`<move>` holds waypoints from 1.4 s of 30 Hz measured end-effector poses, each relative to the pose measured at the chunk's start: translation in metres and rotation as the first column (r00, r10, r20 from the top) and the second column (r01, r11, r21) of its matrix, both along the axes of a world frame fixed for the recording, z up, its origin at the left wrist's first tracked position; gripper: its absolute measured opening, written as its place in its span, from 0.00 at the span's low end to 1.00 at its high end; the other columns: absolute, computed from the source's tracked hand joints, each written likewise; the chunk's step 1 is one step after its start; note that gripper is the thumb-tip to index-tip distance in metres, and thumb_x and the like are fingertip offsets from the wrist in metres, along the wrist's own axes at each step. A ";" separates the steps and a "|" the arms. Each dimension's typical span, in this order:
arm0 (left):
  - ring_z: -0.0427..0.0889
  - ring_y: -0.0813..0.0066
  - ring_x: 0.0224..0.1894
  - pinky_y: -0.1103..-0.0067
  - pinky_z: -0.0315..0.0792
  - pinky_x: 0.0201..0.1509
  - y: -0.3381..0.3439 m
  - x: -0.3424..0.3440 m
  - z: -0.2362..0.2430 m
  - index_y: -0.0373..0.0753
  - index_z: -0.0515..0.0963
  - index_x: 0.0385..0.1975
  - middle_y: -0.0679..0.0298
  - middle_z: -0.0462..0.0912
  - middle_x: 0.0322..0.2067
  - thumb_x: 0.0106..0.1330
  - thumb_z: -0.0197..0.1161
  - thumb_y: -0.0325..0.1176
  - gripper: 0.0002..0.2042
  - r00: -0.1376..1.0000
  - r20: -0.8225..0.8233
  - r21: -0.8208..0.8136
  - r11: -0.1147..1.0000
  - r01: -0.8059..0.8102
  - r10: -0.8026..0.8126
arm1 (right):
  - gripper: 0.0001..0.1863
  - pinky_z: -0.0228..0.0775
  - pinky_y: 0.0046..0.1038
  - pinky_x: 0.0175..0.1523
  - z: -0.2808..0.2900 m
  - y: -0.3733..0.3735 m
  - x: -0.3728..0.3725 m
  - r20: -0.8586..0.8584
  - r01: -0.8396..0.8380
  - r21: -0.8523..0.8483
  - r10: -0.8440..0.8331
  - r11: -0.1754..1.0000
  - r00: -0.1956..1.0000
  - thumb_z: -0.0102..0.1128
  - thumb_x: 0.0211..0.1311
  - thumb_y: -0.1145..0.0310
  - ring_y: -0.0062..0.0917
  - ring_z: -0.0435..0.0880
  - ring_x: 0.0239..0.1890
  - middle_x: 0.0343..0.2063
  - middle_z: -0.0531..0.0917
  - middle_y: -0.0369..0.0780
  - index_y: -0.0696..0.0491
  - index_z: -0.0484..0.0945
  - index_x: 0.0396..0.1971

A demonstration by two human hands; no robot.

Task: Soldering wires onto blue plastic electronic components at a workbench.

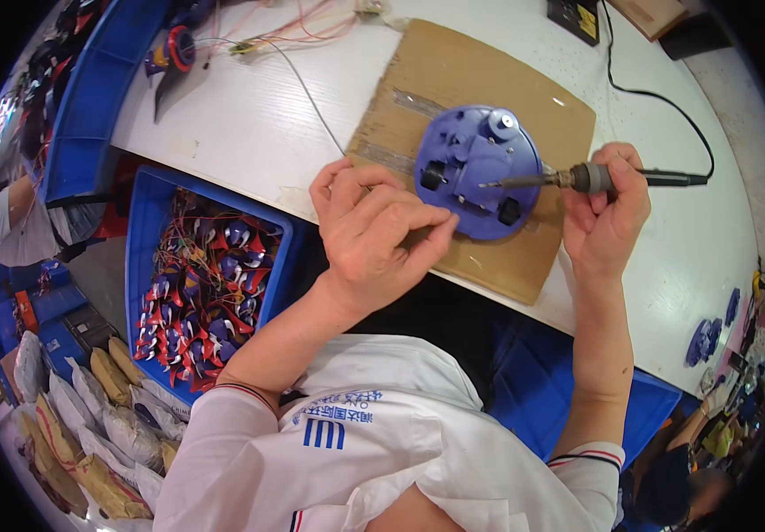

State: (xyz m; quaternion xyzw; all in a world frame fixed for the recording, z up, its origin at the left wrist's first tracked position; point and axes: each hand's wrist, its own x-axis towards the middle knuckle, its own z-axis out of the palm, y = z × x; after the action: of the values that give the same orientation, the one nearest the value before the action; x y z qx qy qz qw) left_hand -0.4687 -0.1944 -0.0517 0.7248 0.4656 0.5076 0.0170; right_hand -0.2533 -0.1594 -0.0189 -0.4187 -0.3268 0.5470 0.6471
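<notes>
A round purple plastic base point(464, 177) with black parts and a pale round fitting lies on a brown cardboard sheet point(489, 75). My right hand point(610, 213) is closed around the handle of a soldering iron point(588, 178). Its thin tip points left, over the middle of the base. My left hand point(378, 226) is at the base's near-left edge, thumb and forefinger pinched together. A thin grey strand of solder wire point(310, 99) runs across the table into this hand; the end between my fingertips is too small to make out.
At the left, a blue bin point(281, 266) holds many red, white and purple parts with wires. Loose wires point(298, 27) lie at the table's back. The iron's black cord point(666, 96) curves along the right. Purple pieces point(703, 341) sit at the right edge; packed bags point(125, 417) lie lower left.
</notes>
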 end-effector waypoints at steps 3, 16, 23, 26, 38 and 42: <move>0.72 0.74 0.31 0.75 0.61 0.49 0.007 -0.013 0.010 0.46 0.76 0.21 0.74 0.76 0.22 0.43 0.68 0.24 0.08 1.000 0.006 -0.009 1.000 -0.012 0.012 | 0.07 0.42 0.10 0.14 -0.001 0.000 0.004 -0.030 0.019 -0.031 -0.020 0.999 0.999 0.43 0.63 0.70 0.09 0.49 0.12 0.16 0.64 0.31 0.55 0.68 0.29; 0.77 0.59 0.28 0.73 0.69 0.38 0.199 -0.088 0.028 0.37 0.81 0.28 0.58 0.83 0.26 0.56 0.60 0.38 0.11 0.723 -0.565 -0.222 0.771 -0.597 0.397 | 0.07 0.43 0.12 0.14 0.011 0.000 0.001 0.010 0.093 -0.069 -0.093 0.993 0.996 0.44 0.62 0.68 0.10 0.47 0.10 0.10 0.60 0.28 0.52 0.66 0.25; 0.79 0.55 0.27 0.68 0.71 0.34 0.191 -0.094 0.019 0.37 0.82 0.24 0.54 0.82 0.23 0.56 0.58 0.38 0.11 0.687 -0.604 -0.301 0.683 -0.666 0.403 | 0.07 0.43 0.12 0.14 0.011 0.001 0.002 -0.001 0.061 -0.089 -0.061 0.994 0.998 0.44 0.62 0.68 0.09 0.48 0.10 0.10 0.60 0.28 0.52 0.66 0.25; 0.78 0.56 0.25 0.69 0.71 0.35 0.154 -0.093 0.028 0.35 0.80 0.22 0.55 0.81 0.22 0.56 0.59 0.38 0.12 0.849 -0.453 -0.433 0.765 -0.477 0.273 | 0.07 0.42 0.11 0.14 0.009 0.002 0.006 -0.026 0.049 -0.084 -0.051 0.995 0.998 0.44 0.62 0.68 0.09 0.47 0.10 0.11 0.60 0.29 0.52 0.67 0.25; 0.75 0.65 0.26 0.75 0.70 0.36 0.122 -0.089 0.050 0.34 0.80 0.24 0.61 0.80 0.22 0.57 0.62 0.33 0.07 0.965 -0.224 0.058 0.990 -0.125 0.135 | 0.06 0.41 0.10 0.14 0.006 0.003 0.006 -0.055 0.057 -0.073 -0.061 0.996 0.997 0.44 0.63 0.68 0.09 0.46 0.10 0.13 0.61 0.29 0.52 0.68 0.27; 0.75 0.66 0.30 0.76 0.70 0.36 0.117 -0.093 0.054 0.35 0.80 0.25 0.62 0.80 0.24 0.57 0.62 0.31 0.06 0.949 -0.246 -0.145 0.960 -0.239 0.199 | 0.07 0.41 0.10 0.14 0.005 0.004 0.012 -0.044 0.064 -0.022 -0.065 0.998 0.997 0.44 0.63 0.68 0.08 0.47 0.10 0.14 0.62 0.30 0.52 0.68 0.28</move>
State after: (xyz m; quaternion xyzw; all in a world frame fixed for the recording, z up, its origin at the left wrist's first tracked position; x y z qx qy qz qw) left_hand -0.5615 -0.0772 0.0025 0.7179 0.5845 0.3769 -0.0308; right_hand -0.2414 -0.1554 -0.0137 -0.4233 -0.2927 0.5385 0.6672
